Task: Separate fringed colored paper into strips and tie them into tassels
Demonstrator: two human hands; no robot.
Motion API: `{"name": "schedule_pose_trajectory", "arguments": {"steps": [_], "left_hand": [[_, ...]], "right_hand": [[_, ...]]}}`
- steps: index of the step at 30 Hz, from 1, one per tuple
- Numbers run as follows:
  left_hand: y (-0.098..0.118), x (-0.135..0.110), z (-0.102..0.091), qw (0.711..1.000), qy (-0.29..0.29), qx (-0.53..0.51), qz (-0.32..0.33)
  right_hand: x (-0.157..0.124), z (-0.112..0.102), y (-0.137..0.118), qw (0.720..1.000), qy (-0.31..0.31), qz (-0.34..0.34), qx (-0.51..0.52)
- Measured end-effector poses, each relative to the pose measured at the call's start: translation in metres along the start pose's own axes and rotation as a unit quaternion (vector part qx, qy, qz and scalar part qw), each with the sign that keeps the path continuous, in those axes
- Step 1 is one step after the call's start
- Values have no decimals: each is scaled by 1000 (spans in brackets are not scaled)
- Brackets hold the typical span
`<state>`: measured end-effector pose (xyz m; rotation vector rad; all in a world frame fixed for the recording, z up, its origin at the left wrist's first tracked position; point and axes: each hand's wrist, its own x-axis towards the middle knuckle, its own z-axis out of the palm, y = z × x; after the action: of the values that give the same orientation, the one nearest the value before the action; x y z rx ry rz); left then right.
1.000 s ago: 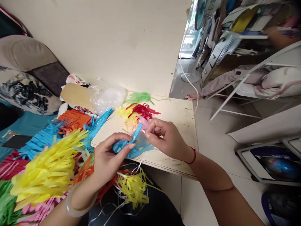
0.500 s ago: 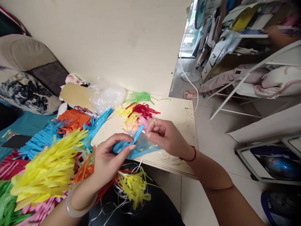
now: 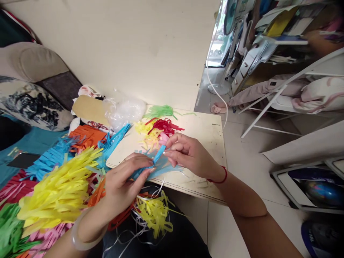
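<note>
A strip of blue tissue paper runs between my two hands above the low wooden table. My left hand pinches it between thumb and fingers, with thin blue sheet spread beneath. At the strip's upper end is my right hand, its thumb and fingers pressed together; something small and white shows at the fingertips, too small to name. Below the hands, a yellow tissue tassel and white ribbon lie over my lap. Just past the fingers are red tissue strips and yellow strips on the tabletop.
Green tissue strips and a clear plastic bag sit at the table's back. To my left are a big yellow fringe, blue fringe and orange fringe. A white folding chair stands right, beyond a hanging white cord.
My left hand has turned flatter over the blue tissue paper, its fingers now further along the strip. My right hand stays near the strip's upper end, fingers slightly shifted. The view has moved a little.
</note>
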<state>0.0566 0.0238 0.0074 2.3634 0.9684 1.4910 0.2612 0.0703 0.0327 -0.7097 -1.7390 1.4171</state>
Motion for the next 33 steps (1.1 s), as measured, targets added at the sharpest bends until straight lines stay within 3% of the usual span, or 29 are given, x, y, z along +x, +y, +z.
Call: {"name": "schedule_pose_trajectory", "arguments": {"steps": [9, 16, 20, 23, 28, 31, 33], "left_hand": [[5, 1, 1, 1000, 0, 2, 8], [5, 2, -1, 1000, -16, 13, 11], [1, 1, -2, 997, -43, 45, 42], [-1, -1, -4, 991, -61, 80, 86], [5, 0, -15, 956, -140, 210, 148], [10, -2, -32, 929, -176, 281, 167], [10, -14, -45, 919, -207, 301, 148]], "right_hand": [[-1, 1, 1, 1000, 6, -2, 8], [1, 3, 1, 996, -19, 10, 90], [1, 2, 1, 994, -31, 12, 102], [0, 2, 3, 998, -39, -4, 55], [2, 6, 7, 987, 34, -130, -84], [3, -7, 4, 985, 78, -151, 3], [0, -27, -2, 974, 159, -133, 91]]}}
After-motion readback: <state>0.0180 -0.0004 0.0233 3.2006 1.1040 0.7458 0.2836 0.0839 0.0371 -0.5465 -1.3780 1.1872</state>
